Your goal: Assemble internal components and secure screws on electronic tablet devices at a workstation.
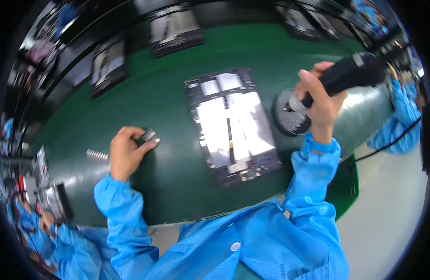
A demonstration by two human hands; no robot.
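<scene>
Pinches a small metallic part (151, 136) with the left hand (129, 151), clamped between thumb and fingers at the left of the green surface (177, 196), presumably for fine control of so small a piece; wraps the right hand (321, 95) around a black tool (350, 74), angled down over a round dish (276, 116) of small grey pieces (294, 123), probably to bring its working end close; has a flat, opened device (252, 121) lying between both hands, seemingly for equal access.

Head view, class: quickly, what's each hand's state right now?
Left hand: partly closed at small metal parts; firm grip cannot be told.
Right hand: closed, holding the black tool.
</scene>
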